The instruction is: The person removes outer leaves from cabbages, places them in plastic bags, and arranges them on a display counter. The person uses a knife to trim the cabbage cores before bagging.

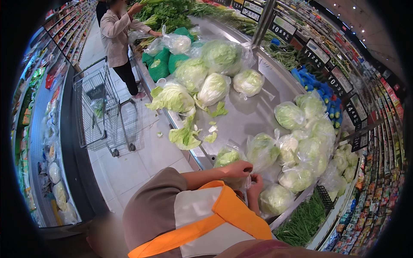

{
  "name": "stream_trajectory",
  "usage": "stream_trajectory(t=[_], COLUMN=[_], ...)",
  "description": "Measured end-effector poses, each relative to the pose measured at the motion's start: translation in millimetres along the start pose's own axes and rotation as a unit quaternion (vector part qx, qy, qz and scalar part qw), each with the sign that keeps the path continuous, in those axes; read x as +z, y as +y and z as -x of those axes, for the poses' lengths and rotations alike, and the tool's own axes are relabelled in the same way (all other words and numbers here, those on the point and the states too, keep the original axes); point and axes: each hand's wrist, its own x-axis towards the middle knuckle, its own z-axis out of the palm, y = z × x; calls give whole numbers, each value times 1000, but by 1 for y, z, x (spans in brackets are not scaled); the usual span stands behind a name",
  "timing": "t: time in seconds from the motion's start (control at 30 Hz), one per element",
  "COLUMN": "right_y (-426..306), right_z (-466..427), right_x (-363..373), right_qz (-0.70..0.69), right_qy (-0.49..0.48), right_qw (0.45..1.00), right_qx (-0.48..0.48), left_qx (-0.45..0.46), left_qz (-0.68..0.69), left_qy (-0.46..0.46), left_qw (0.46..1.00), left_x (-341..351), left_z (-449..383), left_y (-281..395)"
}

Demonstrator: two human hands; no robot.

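Note:
At the lower middle of the head view, my left hand (240, 169) pinches the gathered top of a clear plastic bag (238, 182). Just below it, my right hand (255, 185) grips the same thin plastic; what the bag holds is mostly hidden by my hands and apron. A bagged lettuce (228, 157) lies right behind my left hand, and another bagged lettuce (263, 151) stands a little further right. Nearest my right hand is a round bagged lettuce (276, 199). All rest on the metal display counter (243, 119).
More bagged heads (309, 151) pile up at right, beside green stalks (301, 221). Further back are unwrapped leafy cabbage (176, 98), loose leaves (184, 137) and green net bags (159, 66). Across the counter's left edge, another person (114, 35) reaches over produce near a shopping cart (96, 109).

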Motion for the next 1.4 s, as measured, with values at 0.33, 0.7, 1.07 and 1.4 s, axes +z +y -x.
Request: stream_trajectory(t=[0.33, 0.7, 1.07, 1.4], right_y=[6, 33, 34, 15], right_z=[1, -5, 3, 0], right_x=[1, 8, 12, 7], right_qz=[-30, -181, -89, -68], right_qy=[-2, -56, -28, -176], right_qw=[999, 977, 992, 981], right_qx=[-18, 95, 80, -44], left_qx=[40, 94, -121, -100], left_qz=[-89, -227, 245, 132], left_qy=[-51, 87, -126, 39], left_qw=[994, 965, 954, 985], left_x=[-3, 7, -12, 6], left_z=[-1, -6, 5, 1], left_y=[-1, 2, -8, -41])
